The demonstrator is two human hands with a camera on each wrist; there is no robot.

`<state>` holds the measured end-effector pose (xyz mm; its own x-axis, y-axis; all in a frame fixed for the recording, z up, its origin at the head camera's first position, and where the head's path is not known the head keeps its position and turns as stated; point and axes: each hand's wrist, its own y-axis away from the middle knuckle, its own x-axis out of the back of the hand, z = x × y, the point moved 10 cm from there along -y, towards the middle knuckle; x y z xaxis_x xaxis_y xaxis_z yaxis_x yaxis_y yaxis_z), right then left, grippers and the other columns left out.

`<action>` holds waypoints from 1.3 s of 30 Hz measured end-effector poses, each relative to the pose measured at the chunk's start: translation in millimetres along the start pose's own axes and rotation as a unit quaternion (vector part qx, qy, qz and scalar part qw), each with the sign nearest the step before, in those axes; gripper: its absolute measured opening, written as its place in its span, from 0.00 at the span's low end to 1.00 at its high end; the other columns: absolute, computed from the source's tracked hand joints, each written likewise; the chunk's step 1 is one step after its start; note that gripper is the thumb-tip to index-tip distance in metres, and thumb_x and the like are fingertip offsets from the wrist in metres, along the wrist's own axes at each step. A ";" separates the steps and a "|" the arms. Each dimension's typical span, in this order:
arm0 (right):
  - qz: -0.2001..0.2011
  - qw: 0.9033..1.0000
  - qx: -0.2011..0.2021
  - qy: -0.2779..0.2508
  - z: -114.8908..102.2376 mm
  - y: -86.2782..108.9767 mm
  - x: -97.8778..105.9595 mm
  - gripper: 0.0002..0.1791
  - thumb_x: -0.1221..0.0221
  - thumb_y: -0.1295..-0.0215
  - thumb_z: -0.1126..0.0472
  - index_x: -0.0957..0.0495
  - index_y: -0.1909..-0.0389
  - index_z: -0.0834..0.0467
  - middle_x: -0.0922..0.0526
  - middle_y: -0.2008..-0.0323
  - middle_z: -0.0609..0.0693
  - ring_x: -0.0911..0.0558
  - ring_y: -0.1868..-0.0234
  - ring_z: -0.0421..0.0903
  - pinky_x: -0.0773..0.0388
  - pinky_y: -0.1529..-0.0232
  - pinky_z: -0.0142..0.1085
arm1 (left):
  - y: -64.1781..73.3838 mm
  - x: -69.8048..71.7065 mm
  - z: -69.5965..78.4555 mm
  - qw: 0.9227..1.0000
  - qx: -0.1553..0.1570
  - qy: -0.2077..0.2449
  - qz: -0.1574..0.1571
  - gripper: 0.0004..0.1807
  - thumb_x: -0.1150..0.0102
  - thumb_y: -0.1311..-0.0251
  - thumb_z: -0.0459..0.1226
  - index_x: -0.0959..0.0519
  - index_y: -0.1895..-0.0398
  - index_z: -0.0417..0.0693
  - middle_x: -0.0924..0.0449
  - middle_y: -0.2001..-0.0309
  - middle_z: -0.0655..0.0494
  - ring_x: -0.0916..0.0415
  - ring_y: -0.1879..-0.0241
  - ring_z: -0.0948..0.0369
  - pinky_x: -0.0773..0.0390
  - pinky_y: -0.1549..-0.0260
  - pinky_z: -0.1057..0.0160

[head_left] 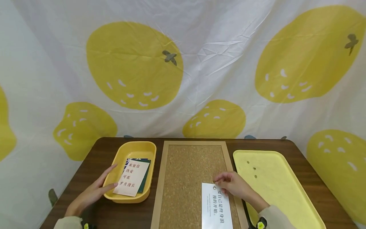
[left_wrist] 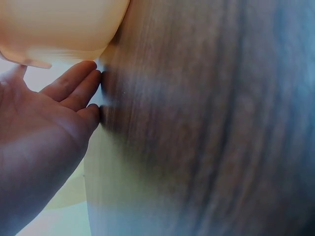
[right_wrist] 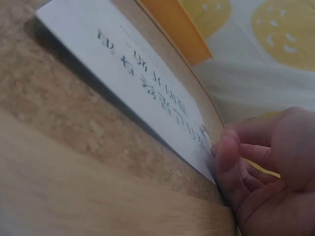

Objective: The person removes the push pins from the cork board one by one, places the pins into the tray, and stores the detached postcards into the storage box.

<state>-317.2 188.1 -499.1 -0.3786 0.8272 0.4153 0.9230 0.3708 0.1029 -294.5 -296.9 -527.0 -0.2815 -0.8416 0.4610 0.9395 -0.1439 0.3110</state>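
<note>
In the head view my left hand (head_left: 94,189) lies along the left side of a yellow basket (head_left: 153,159), thumb over its rim. The left wrist view shows its other fingers (left_wrist: 81,88) extended low beside the basket and the table. A cream card (head_left: 132,176) with red characters overlaps darker cards in the basket. A white card (head_left: 213,206) with printed characters lies over the corkboard (head_left: 194,165), a small metallic pushpin (head_left: 214,188) near its top edge. There, my right hand's (head_left: 233,185) thumb and index finger come together; whether they pinch anything I cannot tell.
Right of the corkboard is a pale yellow tray (head_left: 281,190) with several small pins (head_left: 254,168). Its left edge runs close to the board's wooden frame (head_left: 228,159). Everything stands on a dark wooden table (head_left: 98,159); behind hangs a lemon-patterned curtain (head_left: 217,79).
</note>
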 end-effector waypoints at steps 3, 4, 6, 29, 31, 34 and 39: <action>0.002 1.000 0.011 0.014 0.4 1.5 -1.0 0.09 0.44 0.32 0.69 0.17 0.57 0.64 0.21 0.73 0.52 0.26 0.79 0.40 0.26 0.80 0.30 | -0.4 0.2 1.3 1.000 -0.004 0.000 0.000 0.47 0.43 0.33 0.51 0.60 0.20 0.65 0.71 0.21 0.40 0.70 0.24 0.37 0.64 0.33 0.27; 0.003 1.000 0.015 0.018 0.2 2.0 -1.4 0.09 0.44 0.33 0.69 0.17 0.57 0.63 0.20 0.72 0.52 0.26 0.79 0.40 0.26 0.80 0.30 | -0.1 0.2 1.8 1.000 -0.006 0.000 0.000 0.46 0.43 0.33 0.51 0.60 0.20 0.66 0.71 0.21 0.40 0.70 0.24 0.37 0.64 0.33 0.26; 0.002 0.999 0.022 0.025 -0.1 2.8 -2.5 0.08 0.43 0.33 0.69 0.16 0.58 0.63 0.19 0.70 0.53 0.26 0.79 0.39 0.26 0.80 0.29 | 0.8 0.4 3.4 1.000 -0.013 0.000 0.001 0.46 0.43 0.33 0.50 0.60 0.20 0.65 0.70 0.21 0.40 0.70 0.24 0.37 0.64 0.33 0.27; -0.004 0.998 0.030 0.048 -0.6 6.4 -6.6 0.10 0.39 0.34 0.65 0.14 0.55 0.62 0.17 0.71 0.51 0.24 0.79 0.39 0.25 0.79 0.29 | 7.6 -0.1 17.9 0.999 -0.051 0.007 0.009 0.43 0.44 0.31 0.46 0.56 0.20 0.59 0.67 0.21 0.39 0.69 0.24 0.38 0.63 0.33 0.28; -0.002 0.998 0.030 0.051 -1.0 6.5 -6.8 0.10 0.39 0.34 0.65 0.14 0.55 0.62 0.17 0.70 0.50 0.24 0.79 0.39 0.25 0.79 0.29 | 8.2 0.6 19.7 0.998 -0.054 0.005 0.013 0.42 0.44 0.30 0.46 0.55 0.20 0.58 0.66 0.21 0.38 0.68 0.24 0.38 0.62 0.33 0.28; 0.000 0.998 0.029 0.058 -1.2 6.7 -6.8 0.10 0.39 0.34 0.65 0.14 0.55 0.61 0.18 0.72 0.50 0.24 0.79 0.38 0.25 0.79 0.29 | 8.8 1.8 20.8 0.999 -0.049 -0.004 0.019 0.42 0.44 0.30 0.47 0.54 0.20 0.57 0.65 0.21 0.37 0.66 0.24 0.37 0.59 0.33 0.28; -0.001 0.997 0.033 0.064 -0.2 6.8 -6.9 0.10 0.38 0.34 0.64 0.13 0.56 0.60 0.21 0.77 0.49 0.25 0.81 0.39 0.26 0.80 0.29 | 7.8 6.7 19.1 0.998 -0.025 -0.041 0.044 0.42 0.45 0.31 0.53 0.52 0.20 0.56 0.60 0.22 0.37 0.60 0.25 0.36 0.51 0.33 0.28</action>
<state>-308.4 184.9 -501.1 -0.3652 0.7671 0.5274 0.9138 0.4036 0.0457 -292.8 -293.8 -505.6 -0.2099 -0.8071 0.5519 0.9694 -0.0985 0.2247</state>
